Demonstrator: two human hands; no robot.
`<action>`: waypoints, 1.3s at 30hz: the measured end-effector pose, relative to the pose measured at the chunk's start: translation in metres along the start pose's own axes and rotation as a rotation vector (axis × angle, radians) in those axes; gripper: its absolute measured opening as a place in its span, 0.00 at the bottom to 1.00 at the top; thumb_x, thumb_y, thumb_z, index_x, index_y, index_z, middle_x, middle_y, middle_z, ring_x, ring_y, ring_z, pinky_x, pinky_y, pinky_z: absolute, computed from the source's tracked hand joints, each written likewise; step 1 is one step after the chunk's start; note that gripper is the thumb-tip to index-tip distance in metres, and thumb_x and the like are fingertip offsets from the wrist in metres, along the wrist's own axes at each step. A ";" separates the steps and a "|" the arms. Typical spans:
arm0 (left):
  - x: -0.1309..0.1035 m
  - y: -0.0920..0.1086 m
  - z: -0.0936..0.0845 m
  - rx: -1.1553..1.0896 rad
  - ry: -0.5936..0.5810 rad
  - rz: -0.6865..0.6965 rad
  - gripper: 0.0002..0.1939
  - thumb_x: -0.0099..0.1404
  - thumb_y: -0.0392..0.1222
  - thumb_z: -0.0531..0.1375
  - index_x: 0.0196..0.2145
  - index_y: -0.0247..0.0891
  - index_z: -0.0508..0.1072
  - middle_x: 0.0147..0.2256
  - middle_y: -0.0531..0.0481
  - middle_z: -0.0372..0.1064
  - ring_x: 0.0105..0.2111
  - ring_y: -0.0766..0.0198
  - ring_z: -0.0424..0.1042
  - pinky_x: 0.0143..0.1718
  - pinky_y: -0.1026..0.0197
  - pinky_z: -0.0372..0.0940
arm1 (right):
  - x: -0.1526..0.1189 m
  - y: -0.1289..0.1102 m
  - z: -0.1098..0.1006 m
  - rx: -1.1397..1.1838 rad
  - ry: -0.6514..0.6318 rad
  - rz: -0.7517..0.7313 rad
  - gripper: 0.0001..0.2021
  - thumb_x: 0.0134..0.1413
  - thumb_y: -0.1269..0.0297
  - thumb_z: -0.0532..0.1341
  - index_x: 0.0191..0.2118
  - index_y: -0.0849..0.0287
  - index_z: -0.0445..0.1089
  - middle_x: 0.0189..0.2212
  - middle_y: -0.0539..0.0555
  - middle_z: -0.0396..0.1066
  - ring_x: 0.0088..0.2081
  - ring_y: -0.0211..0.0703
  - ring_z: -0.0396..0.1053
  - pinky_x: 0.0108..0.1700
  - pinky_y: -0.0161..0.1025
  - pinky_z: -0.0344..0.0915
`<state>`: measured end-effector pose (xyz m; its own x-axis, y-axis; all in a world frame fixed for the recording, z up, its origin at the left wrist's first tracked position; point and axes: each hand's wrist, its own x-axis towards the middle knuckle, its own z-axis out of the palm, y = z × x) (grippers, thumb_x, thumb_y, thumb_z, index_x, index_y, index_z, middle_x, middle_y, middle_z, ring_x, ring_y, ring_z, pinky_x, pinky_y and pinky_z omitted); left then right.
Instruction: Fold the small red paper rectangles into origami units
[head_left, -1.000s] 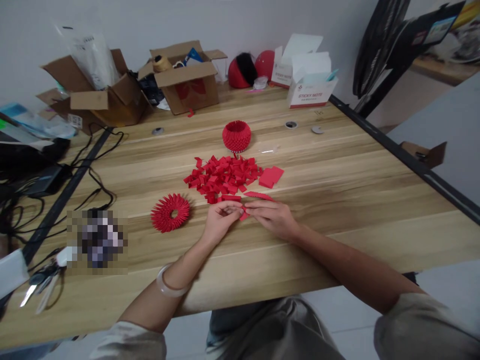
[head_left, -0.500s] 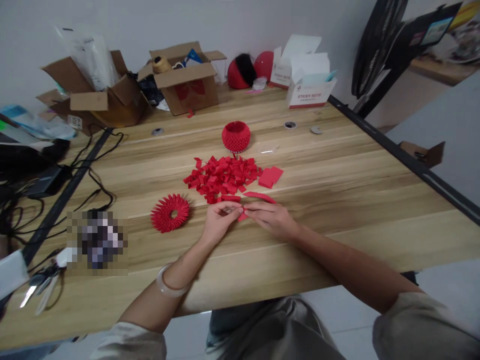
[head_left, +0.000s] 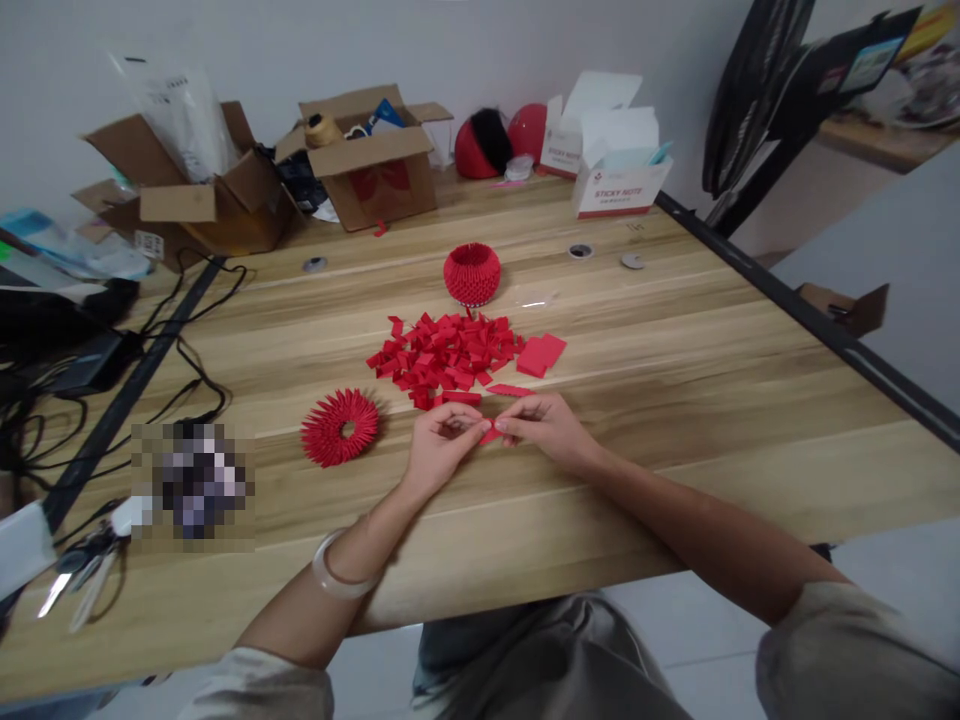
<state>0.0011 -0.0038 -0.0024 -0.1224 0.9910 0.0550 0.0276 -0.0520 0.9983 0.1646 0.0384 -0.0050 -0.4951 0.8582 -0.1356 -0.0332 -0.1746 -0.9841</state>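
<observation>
Wall and desk: pale wall at the back, wood-grain desk before it; from my remote seat I see open cardboard boxes and a sticky note box along the far edge.
Left hand: the left hand has its grip narrow, thumb and finger pinched on a small red paper piece.
Right hand: the right hand pinches the same piece from the other side; fingertips cover much of it, so I cannot read its folds.
Small piece: between both sets of fingertips, low over the desk, on the near side of the loose pile.
Loose pile: many red paper pieces lie scattered beyond the hands, and I judge them not yet joined.
Strips: one red strip lies just beyond the left hand, another by the right.
Flat paper: red sheets right of the pile look unfolded to me.
Built so far: a red bowl beyond the pile and a spiky red ring at left both seem assembled; the held piece seems mid-fold.
</observation>
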 end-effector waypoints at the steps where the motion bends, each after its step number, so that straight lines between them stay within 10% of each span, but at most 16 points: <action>1: 0.000 0.000 0.000 0.007 -0.003 0.001 0.07 0.47 0.37 0.67 0.25 0.34 0.73 0.22 0.51 0.71 0.22 0.69 0.68 0.26 0.66 0.63 | 0.000 -0.001 0.000 0.011 0.006 0.011 0.10 0.39 0.59 0.67 0.23 0.62 0.72 0.16 0.49 0.70 0.20 0.33 0.67 0.26 0.32 0.65; 26: -0.001 0.003 0.001 -0.043 -0.021 0.001 0.12 0.49 0.39 0.66 0.26 0.36 0.65 0.25 0.51 0.71 0.25 0.69 0.69 0.30 0.66 0.64 | -0.002 0.005 0.005 0.021 -0.038 -0.043 0.07 0.41 0.63 0.65 0.26 0.62 0.71 0.20 0.49 0.70 0.23 0.34 0.68 0.29 0.33 0.66; 34: -0.004 0.001 0.002 -0.041 -0.051 0.073 0.10 0.50 0.37 0.65 0.27 0.35 0.67 0.28 0.48 0.72 0.28 0.67 0.71 0.33 0.65 0.66 | -0.002 0.004 0.002 -0.256 0.132 -0.460 0.02 0.42 0.67 0.65 0.24 0.58 0.74 0.30 0.54 0.72 0.33 0.39 0.70 0.39 0.38 0.68; 39: -0.001 -0.004 0.001 0.001 0.002 0.112 0.09 0.50 0.36 0.65 0.26 0.35 0.67 0.27 0.50 0.69 0.28 0.68 0.70 0.34 0.64 0.66 | 0.001 0.007 0.001 -0.189 0.156 -0.375 0.04 0.39 0.65 0.67 0.25 0.58 0.74 0.31 0.54 0.72 0.34 0.40 0.71 0.39 0.38 0.69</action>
<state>0.0022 -0.0040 -0.0066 -0.1201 0.9788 0.1658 0.0419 -0.1619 0.9859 0.1635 0.0374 -0.0115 -0.3415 0.9105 0.2332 -0.0191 0.2414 -0.9702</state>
